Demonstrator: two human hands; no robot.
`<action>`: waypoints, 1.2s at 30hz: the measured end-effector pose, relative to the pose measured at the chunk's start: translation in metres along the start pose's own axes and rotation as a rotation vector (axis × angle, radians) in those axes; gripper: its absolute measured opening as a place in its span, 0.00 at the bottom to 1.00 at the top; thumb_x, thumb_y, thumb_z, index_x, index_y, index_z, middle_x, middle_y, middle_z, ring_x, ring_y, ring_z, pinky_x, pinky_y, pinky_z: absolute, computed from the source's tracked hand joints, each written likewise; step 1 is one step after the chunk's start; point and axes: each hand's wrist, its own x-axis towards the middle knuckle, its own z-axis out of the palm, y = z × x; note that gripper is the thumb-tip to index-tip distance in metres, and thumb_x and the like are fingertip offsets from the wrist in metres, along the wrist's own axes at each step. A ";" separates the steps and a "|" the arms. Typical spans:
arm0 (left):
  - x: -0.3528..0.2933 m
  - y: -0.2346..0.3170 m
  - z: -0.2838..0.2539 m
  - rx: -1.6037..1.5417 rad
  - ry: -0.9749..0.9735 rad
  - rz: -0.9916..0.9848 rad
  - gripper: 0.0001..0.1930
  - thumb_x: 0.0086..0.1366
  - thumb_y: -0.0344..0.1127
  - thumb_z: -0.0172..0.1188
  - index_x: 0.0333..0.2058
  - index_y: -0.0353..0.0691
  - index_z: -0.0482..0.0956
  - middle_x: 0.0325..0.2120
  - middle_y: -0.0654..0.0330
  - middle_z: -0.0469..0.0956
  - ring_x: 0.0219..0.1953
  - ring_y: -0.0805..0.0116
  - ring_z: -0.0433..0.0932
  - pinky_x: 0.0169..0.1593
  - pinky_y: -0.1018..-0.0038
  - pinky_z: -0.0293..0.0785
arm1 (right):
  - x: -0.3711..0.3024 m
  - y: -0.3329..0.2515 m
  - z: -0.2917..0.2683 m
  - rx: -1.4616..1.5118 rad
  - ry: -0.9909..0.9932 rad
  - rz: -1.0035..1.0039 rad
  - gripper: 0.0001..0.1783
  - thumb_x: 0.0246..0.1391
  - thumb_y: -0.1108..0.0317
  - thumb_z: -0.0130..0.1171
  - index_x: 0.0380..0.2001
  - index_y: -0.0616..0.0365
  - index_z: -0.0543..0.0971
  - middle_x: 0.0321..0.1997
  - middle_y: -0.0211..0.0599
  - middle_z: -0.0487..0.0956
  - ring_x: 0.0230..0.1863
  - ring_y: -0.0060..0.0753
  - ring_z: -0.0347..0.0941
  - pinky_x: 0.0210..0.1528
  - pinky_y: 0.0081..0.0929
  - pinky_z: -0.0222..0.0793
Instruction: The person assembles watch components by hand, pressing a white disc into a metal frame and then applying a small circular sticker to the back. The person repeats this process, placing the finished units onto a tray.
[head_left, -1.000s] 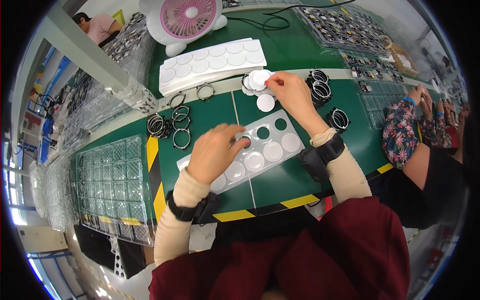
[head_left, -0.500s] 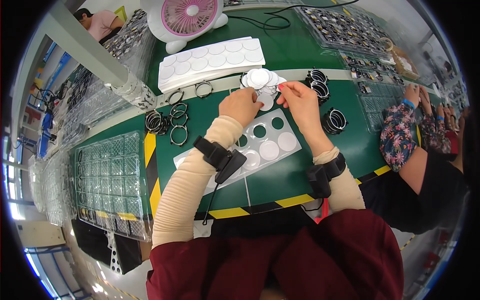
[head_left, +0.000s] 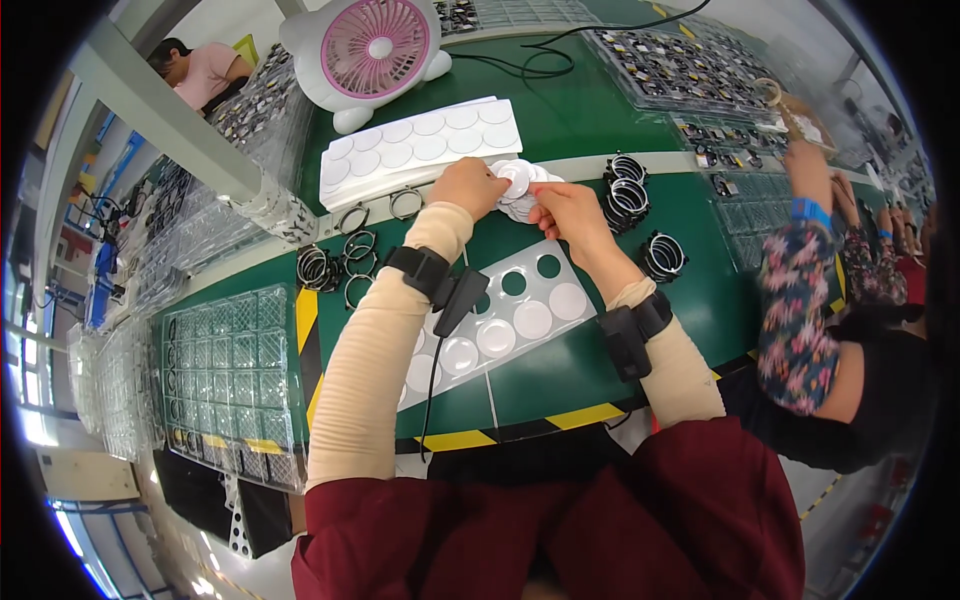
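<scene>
A loose pile of white round discs [head_left: 527,203] lies at the far side of the green table. My left hand [head_left: 467,188] is closed at the pile's left, its thumb and fingertips on the edge of a white disc [head_left: 514,178]. From the right, my right hand [head_left: 577,220] reaches the pile with curled fingers pressed together; what they hold, if anything, is hidden. Below both hands lies a clear sheet [head_left: 560,331] with white discs in its near row and bare round spots in the far row. My left forearm covers part of this sheet.
White sheets of round labels [head_left: 410,140] are stacked beyond my left hand, near a pink-and-white fan [head_left: 372,52]. Black rings [head_left: 626,190] stand at right, and more rings [head_left: 319,268] at left. A clear tray [head_left: 235,370] stands left. A co-worker's arm [head_left: 800,290] is at right.
Both hands have shifted slightly left; the left has moved farther away onto the top of the pile. The disc that lay between my hands at the pile's near edge no longer shows there.
</scene>
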 end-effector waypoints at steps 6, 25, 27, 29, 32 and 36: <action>0.000 0.000 -0.001 0.086 0.018 0.053 0.17 0.50 0.47 0.61 0.25 0.37 0.76 0.22 0.53 0.78 0.26 0.61 0.77 0.29 0.69 0.72 | -0.039 -0.002 0.001 -0.192 0.000 -0.123 0.12 0.51 0.70 0.51 0.38 0.65 0.75 0.21 0.30 0.74 0.21 0.18 0.65 0.22 0.15 0.61; -0.181 -0.048 -0.029 0.188 0.148 0.216 0.17 0.45 0.36 0.65 0.36 0.39 0.78 0.44 0.54 0.73 0.32 0.59 0.75 0.36 0.69 0.71 | -0.044 0.000 0.035 -1.181 -0.452 -0.528 0.21 0.35 0.63 0.64 0.35 0.57 0.72 0.27 0.39 0.76 0.36 0.42 0.71 0.38 0.36 0.62; -0.179 -0.054 -0.024 0.209 0.113 0.234 0.19 0.44 0.36 0.65 0.38 0.40 0.78 0.46 0.54 0.72 0.33 0.59 0.75 0.38 0.69 0.71 | -0.043 -0.008 0.033 -0.953 -0.571 -0.307 0.25 0.36 0.65 0.63 0.41 0.54 0.68 0.30 0.42 0.76 0.38 0.46 0.71 0.36 0.39 0.64; -0.175 -0.052 -0.025 0.238 0.086 0.283 0.21 0.43 0.36 0.65 0.40 0.41 0.77 0.48 0.55 0.71 0.34 0.58 0.75 0.39 0.69 0.71 | -0.037 0.002 0.028 -0.879 -0.649 -0.356 0.27 0.38 0.68 0.61 0.45 0.51 0.64 0.33 0.42 0.76 0.39 0.50 0.71 0.36 0.41 0.65; -0.176 -0.055 -0.031 0.330 0.075 0.281 0.22 0.42 0.35 0.66 0.41 0.43 0.77 0.48 0.57 0.71 0.36 0.58 0.75 0.40 0.70 0.72 | -0.032 0.011 0.029 -0.812 -0.705 -0.373 0.25 0.39 0.72 0.59 0.45 0.51 0.67 0.36 0.44 0.76 0.41 0.47 0.71 0.39 0.39 0.65; -0.172 -0.057 -0.031 0.306 0.005 0.250 0.23 0.42 0.35 0.66 0.42 0.43 0.77 0.48 0.58 0.71 0.37 0.58 0.75 0.40 0.70 0.72 | -0.040 0.025 0.026 -0.625 -0.834 -0.458 0.25 0.40 0.74 0.58 0.45 0.51 0.67 0.39 0.44 0.74 0.43 0.45 0.70 0.41 0.37 0.64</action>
